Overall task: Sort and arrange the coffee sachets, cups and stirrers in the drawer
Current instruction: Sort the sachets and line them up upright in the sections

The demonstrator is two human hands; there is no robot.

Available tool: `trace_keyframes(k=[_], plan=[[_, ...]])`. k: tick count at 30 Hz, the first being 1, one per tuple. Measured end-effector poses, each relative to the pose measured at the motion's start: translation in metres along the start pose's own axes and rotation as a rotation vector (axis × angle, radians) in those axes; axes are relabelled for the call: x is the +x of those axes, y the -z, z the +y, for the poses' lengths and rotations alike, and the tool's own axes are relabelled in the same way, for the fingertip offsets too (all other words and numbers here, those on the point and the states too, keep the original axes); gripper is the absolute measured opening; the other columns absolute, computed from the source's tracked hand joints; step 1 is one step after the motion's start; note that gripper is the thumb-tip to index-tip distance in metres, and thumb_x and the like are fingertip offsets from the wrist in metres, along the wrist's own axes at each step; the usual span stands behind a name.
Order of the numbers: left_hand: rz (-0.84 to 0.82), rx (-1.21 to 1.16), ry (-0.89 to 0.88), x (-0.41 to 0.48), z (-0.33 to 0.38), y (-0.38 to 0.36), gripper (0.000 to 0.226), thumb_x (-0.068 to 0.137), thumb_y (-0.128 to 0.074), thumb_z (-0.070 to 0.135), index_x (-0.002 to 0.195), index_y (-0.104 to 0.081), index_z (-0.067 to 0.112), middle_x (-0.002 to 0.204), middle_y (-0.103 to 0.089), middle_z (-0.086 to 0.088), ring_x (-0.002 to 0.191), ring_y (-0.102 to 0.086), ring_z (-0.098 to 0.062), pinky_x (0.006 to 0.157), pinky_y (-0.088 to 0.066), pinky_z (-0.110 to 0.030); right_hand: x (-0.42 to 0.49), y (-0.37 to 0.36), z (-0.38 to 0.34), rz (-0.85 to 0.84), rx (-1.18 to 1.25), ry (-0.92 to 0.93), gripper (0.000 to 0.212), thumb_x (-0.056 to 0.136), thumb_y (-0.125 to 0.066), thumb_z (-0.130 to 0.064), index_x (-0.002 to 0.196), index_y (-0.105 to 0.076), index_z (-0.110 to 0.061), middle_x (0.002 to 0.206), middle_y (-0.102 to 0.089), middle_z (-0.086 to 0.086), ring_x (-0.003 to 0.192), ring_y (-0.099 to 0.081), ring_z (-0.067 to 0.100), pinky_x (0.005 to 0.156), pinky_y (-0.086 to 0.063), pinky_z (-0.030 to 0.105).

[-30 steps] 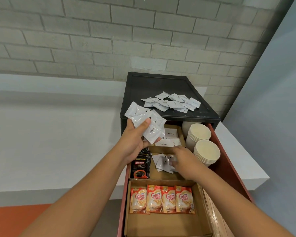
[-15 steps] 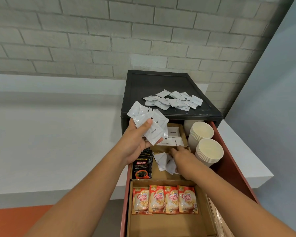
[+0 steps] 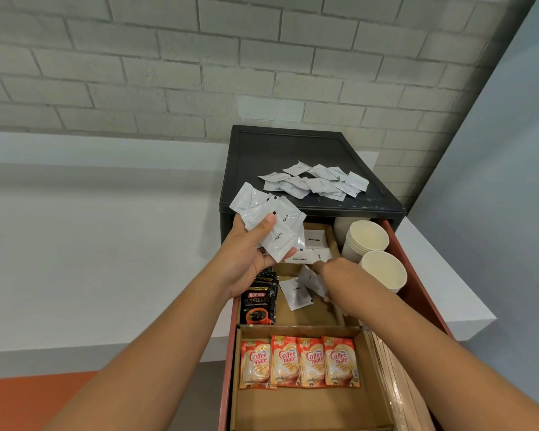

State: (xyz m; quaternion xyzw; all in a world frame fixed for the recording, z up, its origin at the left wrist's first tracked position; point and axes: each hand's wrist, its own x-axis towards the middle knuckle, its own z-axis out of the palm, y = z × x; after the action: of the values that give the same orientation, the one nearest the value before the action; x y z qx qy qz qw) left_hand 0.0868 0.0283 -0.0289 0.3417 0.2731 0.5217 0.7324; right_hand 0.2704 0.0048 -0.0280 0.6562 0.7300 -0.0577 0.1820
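My left hand (image 3: 246, 253) grips a fan of several white coffee sachets (image 3: 271, 222) above the open red drawer (image 3: 417, 275). My right hand (image 3: 339, 278) reaches down into the drawer's middle cardboard compartment and pinches a white sachet (image 3: 313, 279); another loose white sachet (image 3: 296, 293) lies beside it. Black Kopiko sachets (image 3: 259, 303) stand at the left. Orange Coffee-mate sachets (image 3: 299, 362) lie in a row in the front box. Two stacks of paper cups (image 3: 367, 241) sit at the right. Wrapped stirrers (image 3: 395, 377) run along the right side.
A pile of several white sachets (image 3: 318, 181) lies on the black cabinet top (image 3: 287, 150). White sugar sachets (image 3: 315, 244) fill the rear compartment. A white ledge (image 3: 106, 244) runs left and right of the cabinet below a grey brick wall.
My right hand has moved slightly back in the middle compartment and lifted one sachet on its edge. My left hand keeps its fan of sachets in about the same place.
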Motion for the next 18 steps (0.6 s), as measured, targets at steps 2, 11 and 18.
trace_keyframes(k=[2,11,18], plan=[[-0.005,-0.008,0.0,0.0,0.0,0.0,0.062,0.077,-0.07,0.023,0.134,-0.047,0.031,0.128,-0.065,-0.002,0.105,-0.07,-0.023,0.072,-0.06,-0.042,-0.002,0.003,-0.003,-0.009,0.033,-0.012,0.077,0.081,-0.075,-0.014,0.146,-0.034,-0.018,0.131,-0.054,0.013,0.113,-0.059,0.028,0.081,-0.049,0.03],[0.0,-0.009,-0.004,-0.002,0.001,-0.001,0.066,0.077,-0.07,0.023,0.137,-0.044,0.031,0.129,-0.064,-0.001,0.108,-0.069,-0.023,0.072,-0.06,-0.042,-0.022,0.019,-0.002,0.066,0.093,0.015,0.06,0.083,-0.071,-0.012,0.136,-0.043,-0.017,0.119,-0.057,0.011,0.101,-0.059,0.025,0.07,-0.043,0.027],[0.001,-0.014,0.001,-0.003,0.001,-0.002,0.064,0.078,-0.069,0.023,0.136,-0.045,0.031,0.131,-0.062,-0.002,0.109,-0.068,-0.025,0.073,-0.06,-0.042,-0.03,0.011,0.005,0.22,0.442,0.069,0.053,0.087,-0.066,-0.011,0.135,-0.05,-0.026,0.125,-0.061,0.006,0.106,-0.059,0.021,0.074,-0.046,0.024]])
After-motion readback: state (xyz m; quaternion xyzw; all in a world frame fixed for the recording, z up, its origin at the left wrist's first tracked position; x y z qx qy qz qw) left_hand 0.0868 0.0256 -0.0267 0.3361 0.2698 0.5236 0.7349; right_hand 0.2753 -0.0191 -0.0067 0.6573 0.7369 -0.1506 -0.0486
